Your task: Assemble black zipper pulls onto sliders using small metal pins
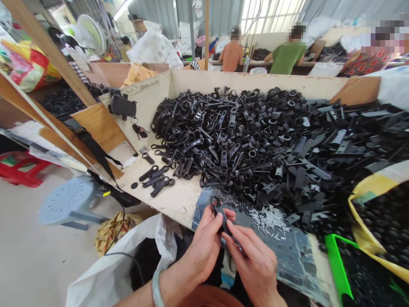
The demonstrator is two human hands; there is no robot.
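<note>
Low in the middle, a black plastic handle with a ring end [219, 209] is held above the table's front edge, its ring pointing up and away. My left hand [207, 238] is closed around it, thumb on top. The fingers of my right hand [252, 251] pinch its lower end; a tiny piece between these fingertips is too small to name. Just beyond the hands lie silver metal pins [270, 219] in a loose heap, and small dark pieces [228, 198] beside them. Several finished-looking black handles [158, 177] lie apart on the left.
A large pile of black plastic parts [223, 132] covers the walled table. At right are a green bin [338, 264] and a yellow-edged sack [367, 213]. A white sack [105, 273] and a blue stool [68, 200] stand left. Other people sit at the back, one in a green shirt [287, 55].
</note>
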